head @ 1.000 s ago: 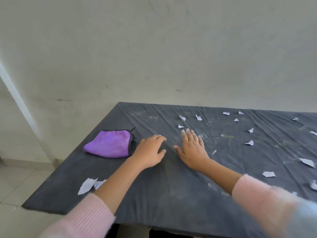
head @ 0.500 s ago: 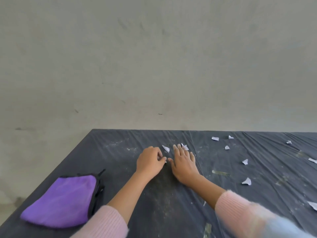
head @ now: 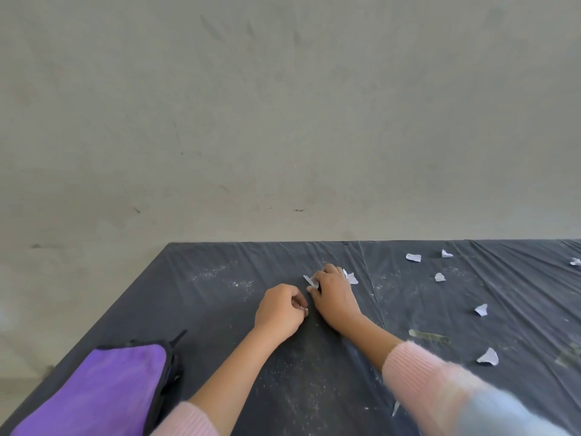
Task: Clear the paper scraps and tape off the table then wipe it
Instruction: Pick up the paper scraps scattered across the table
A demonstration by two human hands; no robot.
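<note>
White paper scraps lie scattered over the dark plastic-covered table (head: 220, 309). My left hand (head: 279, 311) is curled, its fingertips pinching a tiny white scrap (head: 305, 308). Just right of it, my right hand (head: 334, 295) has its fingers curled over a paper scrap (head: 309, 281), thumb beside it. Another scrap (head: 352, 278) lies against the right hand's far side. More scraps (head: 413, 257) (head: 481, 309) (head: 488, 357) sit further right. A yellowish strip of tape (head: 427, 335) is stuck flat on the table near my right forearm.
A purple cloth with black trim (head: 103, 391) lies at the near left corner. A bare grey wall (head: 283, 121) stands right behind the table's far edge. White dust specks the surface between my arms. The table's left edge runs diagonally down to the lower left.
Both hands reached further across the table and went from flat to curled. The right hand's fingers closed on a scrap; the left hand's fingertips pinched together. The view came closer.
</note>
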